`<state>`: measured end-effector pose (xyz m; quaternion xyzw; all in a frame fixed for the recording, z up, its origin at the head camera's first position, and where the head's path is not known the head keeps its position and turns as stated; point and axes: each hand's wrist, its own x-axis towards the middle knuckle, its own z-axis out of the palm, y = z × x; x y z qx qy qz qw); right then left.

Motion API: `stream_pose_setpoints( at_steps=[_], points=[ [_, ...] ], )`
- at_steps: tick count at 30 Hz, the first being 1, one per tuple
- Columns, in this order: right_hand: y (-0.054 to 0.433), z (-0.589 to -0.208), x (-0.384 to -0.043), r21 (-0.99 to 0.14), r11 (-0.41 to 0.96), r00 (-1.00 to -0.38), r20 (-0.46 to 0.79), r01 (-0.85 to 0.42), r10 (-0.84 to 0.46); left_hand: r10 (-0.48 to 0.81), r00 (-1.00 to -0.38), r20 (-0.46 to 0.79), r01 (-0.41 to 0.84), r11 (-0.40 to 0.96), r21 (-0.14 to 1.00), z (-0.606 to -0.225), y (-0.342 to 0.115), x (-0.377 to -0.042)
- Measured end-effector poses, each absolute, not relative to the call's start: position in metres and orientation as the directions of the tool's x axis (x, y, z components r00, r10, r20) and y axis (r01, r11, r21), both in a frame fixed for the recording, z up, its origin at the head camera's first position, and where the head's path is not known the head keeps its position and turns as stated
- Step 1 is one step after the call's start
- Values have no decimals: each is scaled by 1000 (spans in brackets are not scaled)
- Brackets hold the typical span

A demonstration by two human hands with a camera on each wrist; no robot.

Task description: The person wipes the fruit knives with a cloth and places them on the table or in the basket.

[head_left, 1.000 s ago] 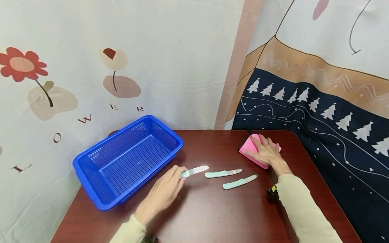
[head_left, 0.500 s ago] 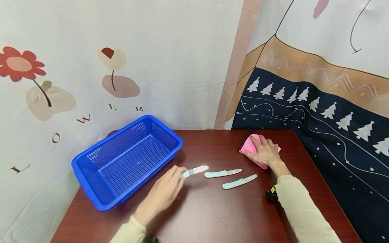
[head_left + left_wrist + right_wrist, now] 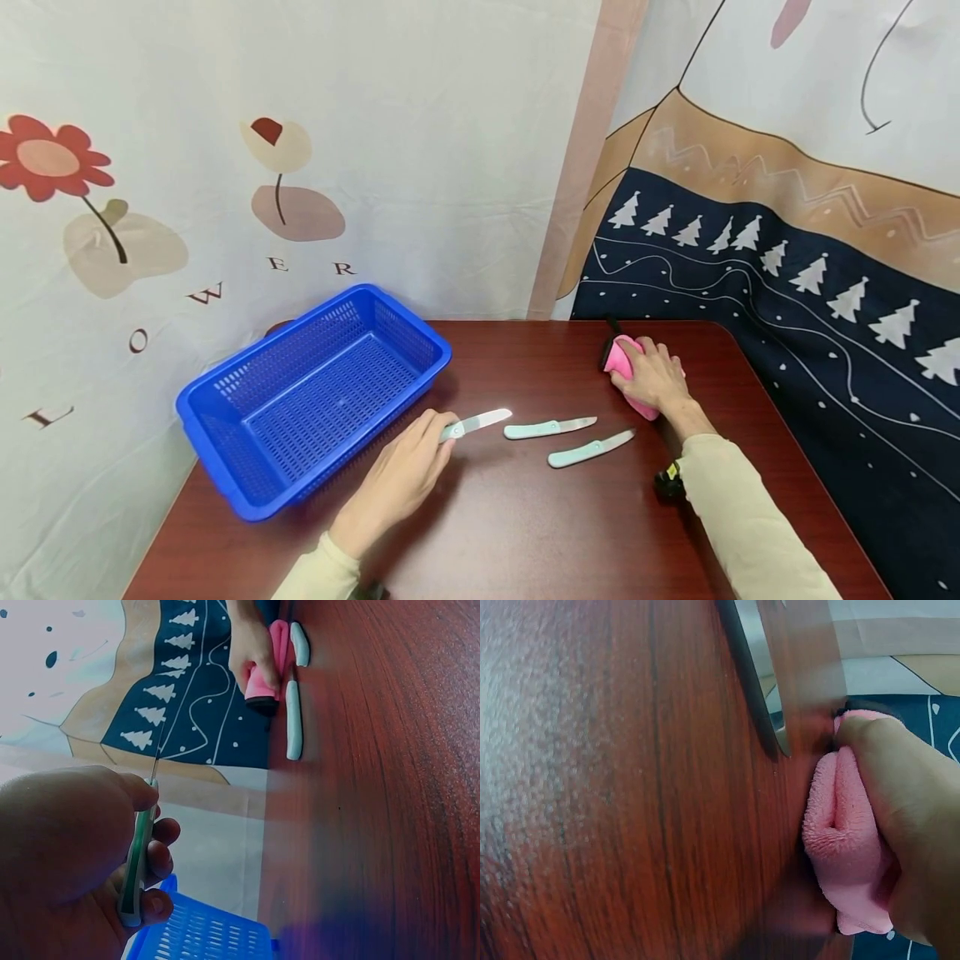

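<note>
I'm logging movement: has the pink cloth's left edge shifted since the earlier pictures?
Yes, rightward, judged against the farther loose knife in the head view, as the pink cloth bunches up under the right hand.

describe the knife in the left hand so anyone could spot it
On the reddish-brown table, find the blue basket. Right of it in the head view, the left hand grips a pale-green-handled knife. Two similar knives lie on the table; only this one is held.
</note>
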<state>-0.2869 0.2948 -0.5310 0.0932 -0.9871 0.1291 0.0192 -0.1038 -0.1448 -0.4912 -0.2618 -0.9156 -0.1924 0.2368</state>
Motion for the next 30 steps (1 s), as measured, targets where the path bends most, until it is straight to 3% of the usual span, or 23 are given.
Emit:
stream_pose_setpoints(
  at_steps=[21, 30],
  points=[
    [307, -512, -252, -278, 920, -955, 179, -278, -235, 379, -731, 568, 574, 791, 210, -490, -148, -105],
    [299, -494, -228, -324, 876, -911, 325, -358, -252, 326, -779, 536, 525, 807, 272, -487, -144, -108]
  ],
)
